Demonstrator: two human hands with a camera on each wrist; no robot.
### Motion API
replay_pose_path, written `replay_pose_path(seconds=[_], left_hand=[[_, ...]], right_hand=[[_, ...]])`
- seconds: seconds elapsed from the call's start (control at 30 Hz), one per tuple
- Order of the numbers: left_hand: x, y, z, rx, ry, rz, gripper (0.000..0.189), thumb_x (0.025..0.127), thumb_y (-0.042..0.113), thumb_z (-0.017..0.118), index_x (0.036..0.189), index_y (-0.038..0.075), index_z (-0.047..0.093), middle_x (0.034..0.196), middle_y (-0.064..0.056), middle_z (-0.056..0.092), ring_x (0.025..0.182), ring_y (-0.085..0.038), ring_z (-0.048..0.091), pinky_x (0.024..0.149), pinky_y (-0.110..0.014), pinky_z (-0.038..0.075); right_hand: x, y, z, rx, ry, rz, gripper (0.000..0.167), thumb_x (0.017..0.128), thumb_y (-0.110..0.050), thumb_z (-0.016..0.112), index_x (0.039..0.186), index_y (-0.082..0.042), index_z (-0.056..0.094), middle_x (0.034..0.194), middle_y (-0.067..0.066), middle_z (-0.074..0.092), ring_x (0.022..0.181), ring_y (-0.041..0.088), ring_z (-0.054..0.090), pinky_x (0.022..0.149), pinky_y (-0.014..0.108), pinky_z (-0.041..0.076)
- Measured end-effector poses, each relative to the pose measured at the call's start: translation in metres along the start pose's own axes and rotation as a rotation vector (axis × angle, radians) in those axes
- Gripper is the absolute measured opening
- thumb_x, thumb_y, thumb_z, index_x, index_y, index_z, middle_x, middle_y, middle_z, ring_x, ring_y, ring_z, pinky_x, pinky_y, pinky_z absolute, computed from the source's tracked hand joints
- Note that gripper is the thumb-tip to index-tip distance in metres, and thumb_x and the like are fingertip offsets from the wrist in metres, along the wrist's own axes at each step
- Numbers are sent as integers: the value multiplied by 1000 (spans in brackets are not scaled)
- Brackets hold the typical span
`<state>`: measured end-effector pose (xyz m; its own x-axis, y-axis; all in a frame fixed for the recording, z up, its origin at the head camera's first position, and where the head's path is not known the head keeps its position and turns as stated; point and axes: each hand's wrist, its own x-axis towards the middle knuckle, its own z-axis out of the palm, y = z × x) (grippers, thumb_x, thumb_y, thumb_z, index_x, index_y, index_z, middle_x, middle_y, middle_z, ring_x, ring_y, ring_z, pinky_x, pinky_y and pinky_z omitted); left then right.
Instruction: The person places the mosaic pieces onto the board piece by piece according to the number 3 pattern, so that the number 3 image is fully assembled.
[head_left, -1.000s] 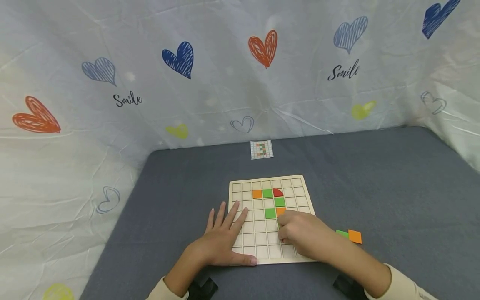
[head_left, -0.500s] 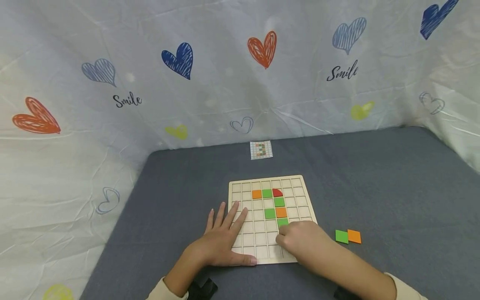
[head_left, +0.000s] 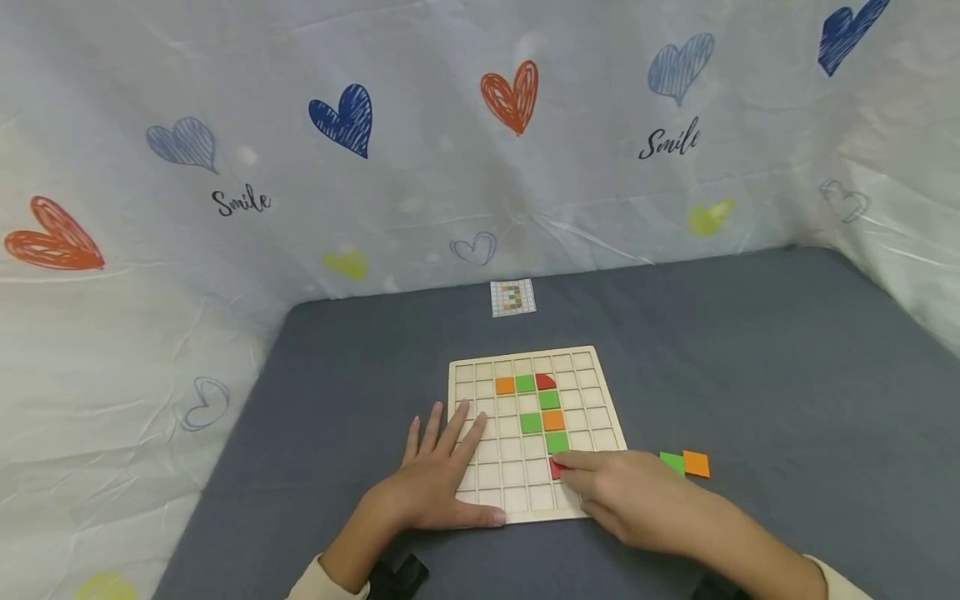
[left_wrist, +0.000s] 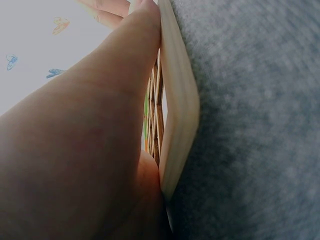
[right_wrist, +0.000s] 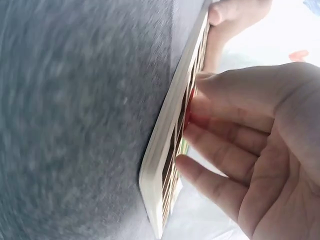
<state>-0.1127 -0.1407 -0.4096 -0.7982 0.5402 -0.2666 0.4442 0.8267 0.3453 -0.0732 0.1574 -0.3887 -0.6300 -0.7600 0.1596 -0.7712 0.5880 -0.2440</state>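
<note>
A pale wooden grid board [head_left: 512,473] lies on the dark grey cloth. My left hand [head_left: 431,487] rests spread over its left edge, thumb along the near corner. With fairly straight fingers, my right hand [head_left: 645,496] touches a red tile [head_left: 556,469] in a lower cell, partly covering it. In the right wrist view, the fingertips and thumb are right at the red tile [right_wrist: 189,106]. Above it runs a column with a green tile [head_left: 557,442], an orange tile [head_left: 552,420], another green tile [head_left: 549,400] and a red rounded tile [head_left: 545,382].
A loose green tile [head_left: 672,462] and orange tile [head_left: 697,464] lie right of the board, the green one partly behind my right hand. A small printed pattern card [head_left: 513,297] lies at the back, before a white curtain [head_left: 420,200] with hearts.
My right hand's fingers have straightened from a curled grip, and a red tile now shows under them below the green one. The left hand stays on the board; the view has shifted slightly.
</note>
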Motion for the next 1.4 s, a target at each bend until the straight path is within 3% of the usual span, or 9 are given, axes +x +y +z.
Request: replay_pose_path(seconds=[0.07,0.3,0.47,0.57,0.77,0.87,0.97,1.1,1.4], left_hand=[[1,-3,2,-10,8,7,119,76,86,57,164,22,8,168,-8,-6,149,-41,-14,111,-67,-8],[1,-6,5,-13,13,10,122,73,90,54,163,23,6,168,-6,-9,149,-39,-17,111,-66,-10],[1,-2,0,1,-2,-2,121,75,87,57,163,23,5,168,-6,-9,149,-39,-16,112,-66,-8],[1,-1,-2,12,-8,-2,120,75,86,57,163,24,6,168,-7,-7,149,-40,-14,112,-67,-6],[1,-1,-1,21,-19,-8,120,76,86,57,163,25,3,168,-5,-9,149,-39,-15,112,-66,-7],[1,-1,-1,20,-18,-9,120,75,86,57,163,24,3,168,-6,-9,149,-39,-15,112,-66,-8],[1,-1,-1,20,-15,-11,120,75,88,56,163,25,4,168,-5,-9,149,-39,-15,112,-66,-7],[1,-2,0,22,-12,-13,119,75,89,54,163,26,5,168,-4,-8,149,-39,-14,112,-66,-6],[0,0,-3,15,-15,-10,120,75,87,56,163,24,5,168,-6,-8,149,-40,-14,112,-67,-6]], right_hand=[[1,2,0,19,-8,3,31,88,-8,71,118,-11,74,133,2,64,113,16,65,78,35,57],[0,14,-7,109,49,-35,19,90,-4,69,103,-16,76,123,-1,68,105,14,67,77,32,56],[-4,33,-21,106,113,-22,22,85,2,73,86,-20,71,89,-13,64,79,2,59,67,25,51],[-11,43,-31,89,54,87,28,82,2,76,80,-24,66,81,-17,55,71,1,47,61,25,45],[-34,63,-47,76,-216,416,32,71,-7,86,82,-21,59,80,-8,48,66,10,42,57,31,36],[-39,69,-48,92,-276,490,40,65,-12,90,83,-19,55,77,-5,45,65,12,39,56,31,33],[-39,70,-44,88,-262,474,43,62,-15,91,79,-19,51,74,-7,43,64,11,37,56,30,31],[-35,66,-37,84,-211,424,43,63,-5,85,71,-19,45,68,-8,37,60,8,30,54,26,26],[-31,62,-37,129,-186,381,40,68,8,71,63,-18,41,64,-10,27,59,7,19,54,25,19]])
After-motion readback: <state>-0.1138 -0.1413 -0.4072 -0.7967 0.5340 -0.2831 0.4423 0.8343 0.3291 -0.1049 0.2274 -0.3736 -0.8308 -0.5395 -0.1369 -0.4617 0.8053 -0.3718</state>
